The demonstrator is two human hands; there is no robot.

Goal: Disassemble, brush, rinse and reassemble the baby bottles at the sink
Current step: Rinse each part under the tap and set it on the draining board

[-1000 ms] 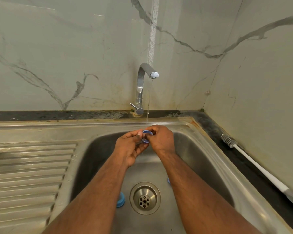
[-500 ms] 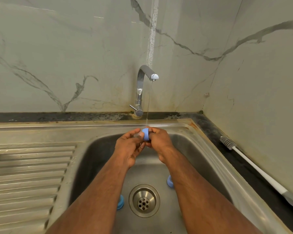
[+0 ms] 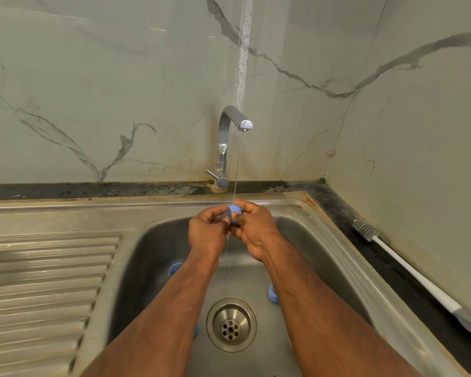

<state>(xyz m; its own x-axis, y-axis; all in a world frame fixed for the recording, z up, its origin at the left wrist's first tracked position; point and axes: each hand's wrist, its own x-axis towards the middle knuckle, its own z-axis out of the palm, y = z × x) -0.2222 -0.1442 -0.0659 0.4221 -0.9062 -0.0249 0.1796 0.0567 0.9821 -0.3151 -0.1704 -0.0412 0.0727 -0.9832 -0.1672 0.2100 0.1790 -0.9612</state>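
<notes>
Over the steel sink basin (image 3: pixel 152 257), a small blue bottle ring (image 3: pixel 234 210) sits under a thin stream from the tap (image 3: pixel 230 123). My left hand (image 3: pixel 207 232) and my right hand (image 3: pixel 252 229) both pinch the ring with their fingertips. A clear piece seems to lie against my left fingers, too blurred to name. Water drips below the hands. Three more blue bottle parts lie on the basin floor: one by my left forearm (image 3: pixel 174 268), one by my right forearm (image 3: pixel 272 293), and one left of the drain (image 3: pixel 196 331), mostly hidden.
A long white bottle brush (image 3: pixel 408 270) with a grey head lies on the dark counter at the right. The ribbed drainboard (image 3: pixel 46 284) stretches left, with a pale object at its far left edge. The drain (image 3: pixel 231 323) sits in the basin's middle.
The ring has been turned between my fingers, from showing its open face to showing its side. The view has dipped slightly, and another blue part by my left forearm has come into sight.
</notes>
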